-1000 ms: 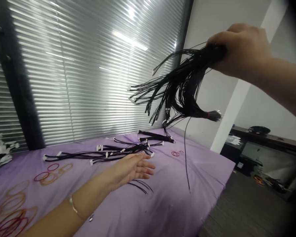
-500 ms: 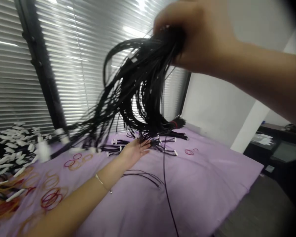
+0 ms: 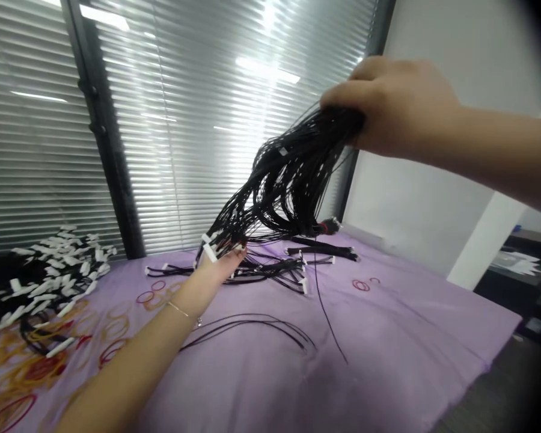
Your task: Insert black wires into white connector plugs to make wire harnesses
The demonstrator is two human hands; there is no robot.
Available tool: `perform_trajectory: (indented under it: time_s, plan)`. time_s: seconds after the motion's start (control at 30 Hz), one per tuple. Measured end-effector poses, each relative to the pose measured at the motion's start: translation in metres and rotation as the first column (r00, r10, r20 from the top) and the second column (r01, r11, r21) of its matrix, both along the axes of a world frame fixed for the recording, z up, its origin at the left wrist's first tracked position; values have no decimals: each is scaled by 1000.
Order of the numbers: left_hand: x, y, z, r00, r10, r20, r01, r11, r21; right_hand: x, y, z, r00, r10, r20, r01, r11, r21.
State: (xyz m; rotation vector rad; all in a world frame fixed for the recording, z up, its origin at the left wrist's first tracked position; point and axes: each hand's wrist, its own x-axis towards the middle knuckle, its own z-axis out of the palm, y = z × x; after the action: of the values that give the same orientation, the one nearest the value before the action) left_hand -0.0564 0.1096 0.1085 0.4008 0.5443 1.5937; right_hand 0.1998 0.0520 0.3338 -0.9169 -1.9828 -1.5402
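Note:
My right hand [image 3: 392, 105] is raised high at the upper right, closed around a thick bundle of thin black wires [image 3: 284, 186] with small white connectors. The bundle droops down and left, and its free ends hang just above my left hand [image 3: 219, 267]. My left hand reaches out over the purple cloth [image 3: 388, 337], fingers stretched, touching the white connector tips of the hanging wires. One loose strand [image 3: 327, 313] trails from the bundle down to the cloth. A red band [image 3: 324, 227] ties part of the bundle.
Loose black wires [image 3: 261, 270] lie at the far middle of the cloth, and a few strands [image 3: 252, 325] nearer me. A heap of wires with white connectors [image 3: 45, 282] sits at left. Red and orange rubber bands [image 3: 31, 367] are scattered at left. Blinds behind; dark desk at right.
My right hand swung the bundle left and then back to the right and lower. The wire ends dropped onto my left hand, which reached further forward. The view panned left.

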Motion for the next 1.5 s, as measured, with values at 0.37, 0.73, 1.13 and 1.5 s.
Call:
perform_trajectory:
  time_s: [0.37, 0.73, 1.13, 1.5]
  plan:
    - [4, -24, 11, 576, 246, -779, -6, 955, 297, 31, 25, -5, 976, -162, -145, 117, 955, -273]
    - [13, -56, 23, -93, 575, -813, 80, 818, 569, 59, 55, 2, 791, -383, -478, 96, 848, -521]
    - [17, -86, 34, 248, 738, -628, 55, 636, 770, 30, 45, -40, 977, -128, -169, 44, 903, -428]
    - [19, -90, 41, 580, 608, -543, -111, 719, 686, -73, 8, -78, 957, 270, 109, -160, 800, -578]
